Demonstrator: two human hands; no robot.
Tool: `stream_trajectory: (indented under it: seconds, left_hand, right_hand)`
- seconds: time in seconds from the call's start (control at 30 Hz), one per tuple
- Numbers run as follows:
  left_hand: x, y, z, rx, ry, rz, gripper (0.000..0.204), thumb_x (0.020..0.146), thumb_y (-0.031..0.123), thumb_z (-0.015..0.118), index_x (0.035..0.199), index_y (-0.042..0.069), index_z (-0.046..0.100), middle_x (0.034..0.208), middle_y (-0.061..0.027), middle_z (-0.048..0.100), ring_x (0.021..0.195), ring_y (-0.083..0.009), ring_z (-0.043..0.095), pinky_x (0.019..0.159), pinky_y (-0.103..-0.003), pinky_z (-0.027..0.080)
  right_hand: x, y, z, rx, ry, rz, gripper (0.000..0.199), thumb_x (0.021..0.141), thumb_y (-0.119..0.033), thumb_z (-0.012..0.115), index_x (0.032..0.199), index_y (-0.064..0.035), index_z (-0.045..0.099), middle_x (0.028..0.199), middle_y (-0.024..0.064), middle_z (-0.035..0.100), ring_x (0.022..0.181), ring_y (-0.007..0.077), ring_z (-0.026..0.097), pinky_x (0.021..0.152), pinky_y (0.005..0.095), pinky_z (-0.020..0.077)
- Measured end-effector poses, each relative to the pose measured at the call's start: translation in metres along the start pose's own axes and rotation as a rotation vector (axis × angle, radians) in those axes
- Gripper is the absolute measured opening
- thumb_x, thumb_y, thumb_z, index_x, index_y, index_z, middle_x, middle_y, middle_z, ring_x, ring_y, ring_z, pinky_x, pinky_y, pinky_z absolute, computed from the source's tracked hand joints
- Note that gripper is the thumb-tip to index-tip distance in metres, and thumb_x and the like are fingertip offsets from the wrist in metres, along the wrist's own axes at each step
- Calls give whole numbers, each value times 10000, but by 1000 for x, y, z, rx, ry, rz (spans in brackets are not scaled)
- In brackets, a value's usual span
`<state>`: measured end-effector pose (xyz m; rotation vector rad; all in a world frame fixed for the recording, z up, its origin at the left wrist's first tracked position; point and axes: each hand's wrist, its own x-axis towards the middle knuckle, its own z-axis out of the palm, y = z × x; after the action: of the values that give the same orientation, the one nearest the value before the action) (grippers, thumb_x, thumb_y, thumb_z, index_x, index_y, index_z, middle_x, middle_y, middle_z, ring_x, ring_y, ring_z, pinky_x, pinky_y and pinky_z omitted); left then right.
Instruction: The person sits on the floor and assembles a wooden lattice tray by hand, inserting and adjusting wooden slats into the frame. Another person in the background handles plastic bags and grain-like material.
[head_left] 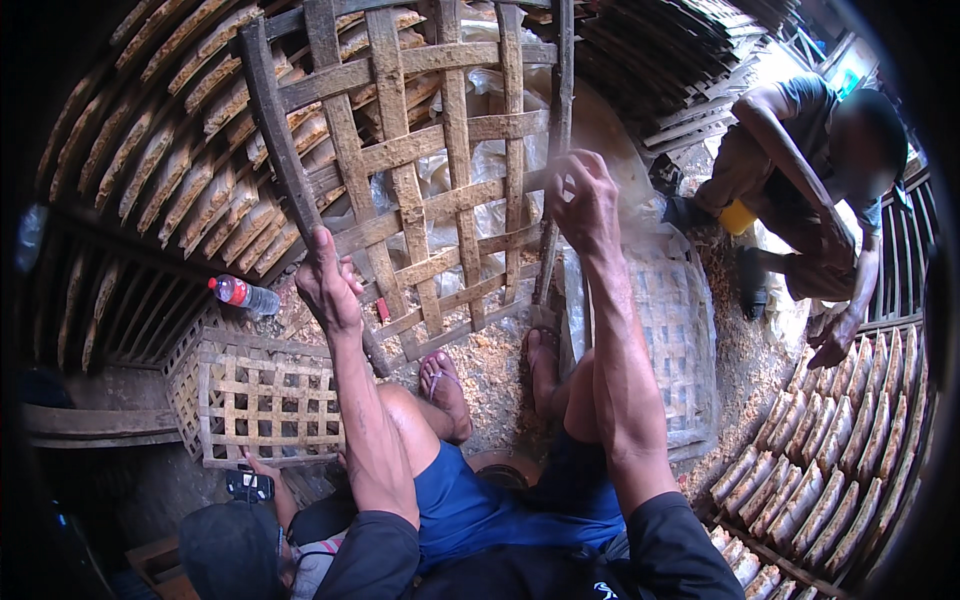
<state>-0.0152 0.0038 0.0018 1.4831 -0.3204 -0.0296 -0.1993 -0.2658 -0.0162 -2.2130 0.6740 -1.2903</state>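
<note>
A large woven bamboo rack (455, 150) with a dark wooden frame stands tilted in front of me. Its wide-spaced slats are coated with pale crumbs. My left hand (328, 283) is closed round the rack's left side bar, thumb on top. Beside the right side bar my right hand (585, 205) is raised with curled fingers, slightly smeared by motion. A blurred, flat brownish end shows to the left of its fingers, against the slats; what it is I cannot make out. Behind the rack lie crumpled clear plastic sheets (490, 95).
Racks of pale slabs (205, 150) line the left; more slab rows (830, 440) stand at lower right. A red-capped bottle (245, 296), bamboo crate (270, 400) and plastic-covered crate (675, 340) are nearby. One person (800, 170) crouches right; another (235, 550) holds a dark device. Crumbs litter the floor.
</note>
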Motion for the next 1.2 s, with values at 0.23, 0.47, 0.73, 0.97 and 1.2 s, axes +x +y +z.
stream_trajectory:
  seconds: [0.23, 0.47, 0.73, 0.97, 1.2]
  left_hand:
    - [-1, 4, 2, 17, -4, 2, 585, 969, 619, 624, 736, 89, 543, 576, 13, 448, 439, -53, 423, 400, -208, 323]
    - [-2, 5, 0, 20, -15, -5, 569, 973, 624, 616, 713, 141, 467, 596, 22, 431, 456, -47, 411, 406, -192, 311]
    - [0, 2, -3, 5, -63, 22, 567, 971, 632, 612, 727, 139, 473, 608, 13, 451, 460, -46, 425, 395, -189, 317]
    - [2, -1, -6, -16, -63, 22, 613, 969, 605, 634, 736, 41, 584, 571, -17, 497, 421, -72, 458, 395, -225, 344]
    - [-2, 1, -1, 11, -62, 51, 638, 963, 622, 632, 709, 39, 578, 536, -9, 480, 414, -75, 459, 399, -234, 358]
  right_hand:
    - [-3, 9, -9, 52, -138, 87, 184, 867, -52, 688, 1046, -96, 691, 1164, 167, 633, 991, 334, 707, 815, 415, 603]
    - [-3, 3, -9, -24, -69, -37, 296, 891, -85, 715, 1170, -179, 742, 1159, 179, 651, 1023, 342, 704, 837, 416, 598]
    - [-1, 10, -6, -88, -86, -73, 198, 948, -71, 677, 1123, -151, 725, 1087, 152, 672, 947, 348, 714, 816, 425, 598]
    - [-3, 10, -4, -124, -73, -99, 235, 949, -44, 643, 1164, -138, 651, 1089, 152, 609, 947, 359, 696, 782, 443, 592]
    - [-9, 17, 9, -236, -37, -136, 240, 967, -59, 626, 1198, -116, 599, 1088, 157, 584, 953, 368, 674, 786, 451, 585]
